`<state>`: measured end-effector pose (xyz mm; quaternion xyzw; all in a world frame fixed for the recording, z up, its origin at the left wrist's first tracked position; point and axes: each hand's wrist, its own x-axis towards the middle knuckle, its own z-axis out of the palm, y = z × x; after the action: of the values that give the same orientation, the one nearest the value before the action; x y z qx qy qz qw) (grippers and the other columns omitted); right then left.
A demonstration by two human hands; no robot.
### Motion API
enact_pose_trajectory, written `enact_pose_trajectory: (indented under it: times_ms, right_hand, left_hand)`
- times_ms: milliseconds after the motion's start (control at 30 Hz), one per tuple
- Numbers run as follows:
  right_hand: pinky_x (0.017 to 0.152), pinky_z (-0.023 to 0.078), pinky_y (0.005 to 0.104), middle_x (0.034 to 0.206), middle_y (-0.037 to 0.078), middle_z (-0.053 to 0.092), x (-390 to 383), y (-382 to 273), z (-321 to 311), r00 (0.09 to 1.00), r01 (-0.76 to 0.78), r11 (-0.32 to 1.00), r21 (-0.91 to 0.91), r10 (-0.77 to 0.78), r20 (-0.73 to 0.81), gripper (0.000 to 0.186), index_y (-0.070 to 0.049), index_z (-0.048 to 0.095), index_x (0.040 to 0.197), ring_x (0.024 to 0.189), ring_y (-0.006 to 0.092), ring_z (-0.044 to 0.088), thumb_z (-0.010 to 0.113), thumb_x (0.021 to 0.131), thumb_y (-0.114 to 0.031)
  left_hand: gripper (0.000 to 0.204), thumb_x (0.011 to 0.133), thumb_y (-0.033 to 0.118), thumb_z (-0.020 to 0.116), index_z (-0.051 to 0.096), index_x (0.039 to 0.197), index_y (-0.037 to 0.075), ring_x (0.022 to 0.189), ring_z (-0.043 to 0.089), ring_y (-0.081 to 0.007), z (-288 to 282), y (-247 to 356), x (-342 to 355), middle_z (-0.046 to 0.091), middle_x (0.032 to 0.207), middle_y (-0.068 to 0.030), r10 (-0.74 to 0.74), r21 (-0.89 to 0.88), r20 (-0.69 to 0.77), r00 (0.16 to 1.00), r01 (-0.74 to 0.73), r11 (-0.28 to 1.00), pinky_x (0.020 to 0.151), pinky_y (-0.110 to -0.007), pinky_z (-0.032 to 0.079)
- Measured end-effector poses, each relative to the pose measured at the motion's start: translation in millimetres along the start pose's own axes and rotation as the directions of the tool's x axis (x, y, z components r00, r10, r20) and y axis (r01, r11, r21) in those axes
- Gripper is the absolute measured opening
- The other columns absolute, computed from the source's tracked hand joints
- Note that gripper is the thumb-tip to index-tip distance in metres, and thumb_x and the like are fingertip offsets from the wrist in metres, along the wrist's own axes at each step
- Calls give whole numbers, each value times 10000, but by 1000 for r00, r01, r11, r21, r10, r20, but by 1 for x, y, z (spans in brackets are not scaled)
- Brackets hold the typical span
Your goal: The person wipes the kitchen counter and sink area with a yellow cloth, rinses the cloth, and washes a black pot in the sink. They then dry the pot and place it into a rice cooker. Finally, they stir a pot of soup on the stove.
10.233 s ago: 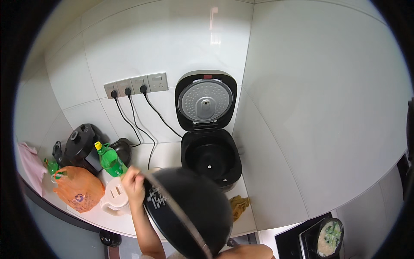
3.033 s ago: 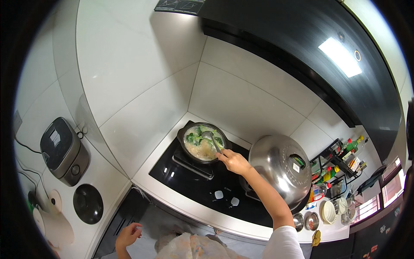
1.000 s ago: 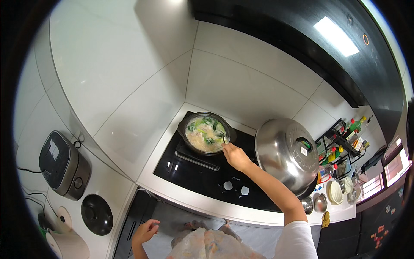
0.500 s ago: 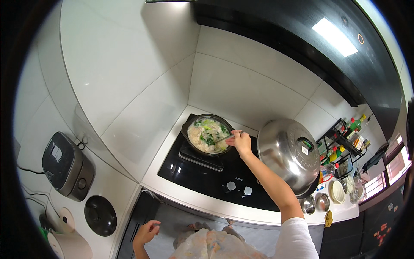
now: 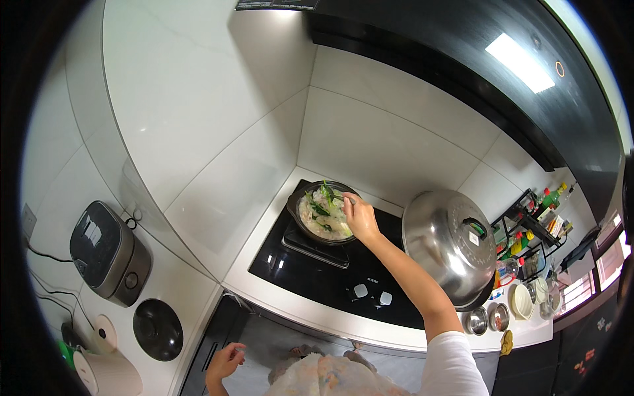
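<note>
A dark pot on the far left part of the black cooktop holds pale, foamy food and leafy greens. My right hand is closed round a thin metal utensil at the pot's right rim. Its working end is hidden among the greens, which are heaped up above the food. Low in the view, my left hand hangs in front of the counter with its fingers loosely bent and apart, holding nothing.
Right of the pot stands a large domed steel lid. Beyond are small metal bowls and a bottle rack. On the left counter are a rice cooker, a black lid and a paper roll. A range hood overhangs the cooktop.
My right hand has moved slightly left and over the pot with the utensil. The greens have been lifted higher and bunched together. My left hand is nearly unmoved, and the view has shifted a little.
</note>
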<state>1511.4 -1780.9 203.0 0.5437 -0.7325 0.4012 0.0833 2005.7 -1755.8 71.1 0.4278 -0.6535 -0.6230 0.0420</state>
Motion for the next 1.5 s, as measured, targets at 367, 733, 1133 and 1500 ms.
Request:
enact_pose_trajectory:
  times_ms: [367, 733, 1133, 1500]
  right_hand:
    - [678, 530, 322, 949, 120, 549, -16, 30, -15, 617, 670, 701, -245, -342, 708, 492, -45, 433, 1253, 850, 258, 595, 502, 766, -20]
    - [673, 530, 308, 972, 111, 539, -26, 18, -71, 498, 746, 643, -171, -369, 784, 397, -30, 503, 1172, 873, 235, 604, 490, 776, -56]
    - [735, 532, 331, 1114, 160, 569, -14, 34, -67, 752, 578, 751, -319, -338, 566, 376, -51, 527, 1173, 923, 278, 603, 526, 796, -46]
    - [747, 508, 393, 1045, 169, 582, -24, 43, -23, 860, 277, 942, -192, -154, 486, 331, -23, 528, 1155, 882, 324, 606, 507, 830, -80]
  left_hand:
    - [273, 860, 165, 563, 550, 1095, 25, 672, 614, -130, 4, -5, 8, 633, 743, -77, 14, 19, 10, 1000, -14, 1000, 619, -251, 478]
    - [260, 860, 164, 564, 556, 1089, 41, 671, 610, -131, 9, 1, 11, 632, 739, -71, 41, 40, 44, 998, -42, 998, 621, -255, 483]
    - [249, 857, 168, 567, 571, 1065, 32, 663, 614, -124, 12, 18, 20, 637, 720, -70, 28, 108, 42, 999, -33, 994, 618, -252, 478]
    - [253, 891, 150, 539, 542, 1098, 5, 691, 602, -115, 14, -6, 11, 616, 783, -53, 21, 63, 74, 997, -25, 998, 646, -253, 500]
